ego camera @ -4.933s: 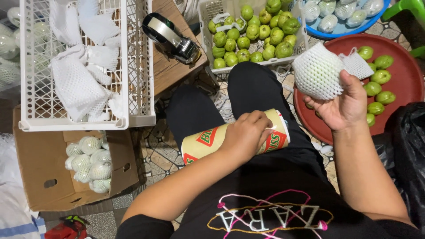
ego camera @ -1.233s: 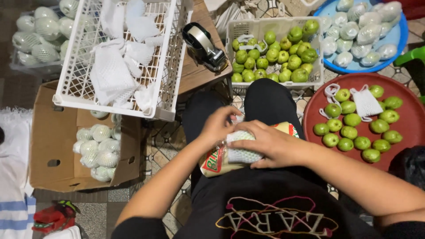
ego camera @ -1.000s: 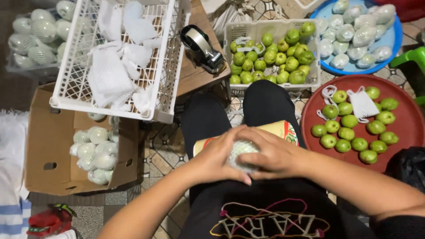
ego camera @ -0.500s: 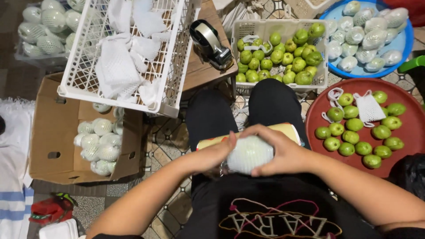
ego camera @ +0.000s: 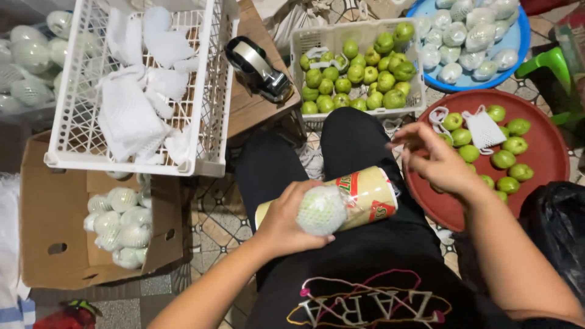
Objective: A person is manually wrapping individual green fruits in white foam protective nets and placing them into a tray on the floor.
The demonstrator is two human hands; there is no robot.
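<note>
Seated view from above, lap at centre. Left hand (ego camera: 286,220) curled around a net-wrapped green fruit (ego camera: 321,210), fingers closed over its near and left sides, thumb underneath; fruit pressed against the side of a cream-coloured cylindrical can (ego camera: 353,196) lying across the lap. Wrapped fruit thus at the right edge of the left hand, touching the can, near the middle of the scene. Right hand (ego camera: 436,161) raised and loosely spread, fingers slightly bent, holding nothing, hovering over the left rim of a red round tray (ego camera: 551,155). On the tray: bare green fruits (ego camera: 504,159) and one white foam net sleeve (ego camera: 484,129). Far centre: white basket of green fruits (ego camera: 356,70). Far right: blue tray of wrapped fruits (ego camera: 472,42). Far left: white lattice crate (ego camera: 210,91) holding loose foam nets (ego camera: 131,109). Near left: cardboard box (ego camera: 52,244) with wrapped fruits inside. Between crate and basket: tape dispenser (ego camera: 259,67) on a wooden surface.
</note>
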